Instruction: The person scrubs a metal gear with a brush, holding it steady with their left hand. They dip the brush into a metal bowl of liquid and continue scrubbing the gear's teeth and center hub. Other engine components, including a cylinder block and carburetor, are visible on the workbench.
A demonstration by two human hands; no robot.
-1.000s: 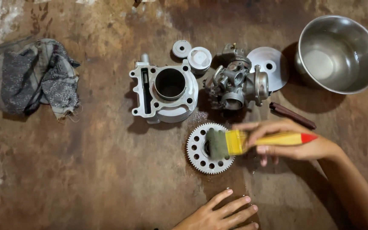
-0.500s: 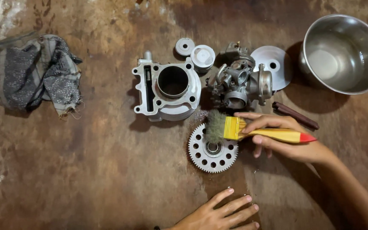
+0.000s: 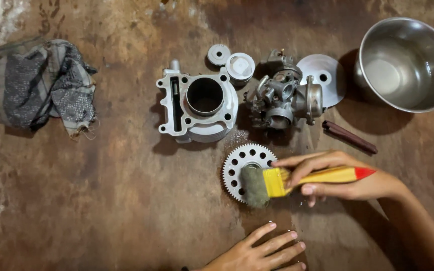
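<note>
Right, the right hand (image 3: 345, 175) is clamped on a yellow-handled, red-tipped paintbrush (image 3: 297, 179), bristles pressed onto the round toothed metal sprocket (image 3: 246, 170) on the brown worn table (image 3: 116, 200). Just below the sprocket, the left hand (image 3: 259, 251) lies flat, fingers spread, holding nothing. Above the sprocket sits a silver cylinder block (image 3: 199, 105); up to its right, a steel bowl (image 3: 408, 62).

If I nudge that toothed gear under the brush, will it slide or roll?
The gear lies flat, so it would likely slide, not roll. The table looks wet around it, so probably slippery. It looks like metal, likely stiff and heavy for its size.
</note>
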